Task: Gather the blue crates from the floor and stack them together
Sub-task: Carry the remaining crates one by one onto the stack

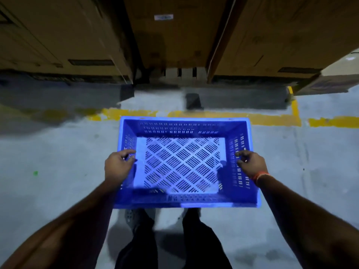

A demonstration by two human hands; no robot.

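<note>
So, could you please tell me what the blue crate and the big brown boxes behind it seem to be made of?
Blue crate: probably moulded plastic, slightly glossy, with slotted walls and a lattice base. Brown boxes: likely matte corrugated cardboard, judging by folded edges and a white label, though blur leaves that uncertain.

One blue slotted crate (186, 162) is showing. Two hands are gripping it: the left hand (118, 166) on the crate's left wall, the right hand (251, 165) on its right wall. One orange wristband (260, 176) is sitting on the right wrist. Two shoes are peeking out below the crate, one grey perforated clog (136, 217) clear, the other mostly hidden. Beyond the crate, three large cardboard cartons (174, 35) are standing, and one yellow painted floor line (233, 117) is running, broken in places.
</note>
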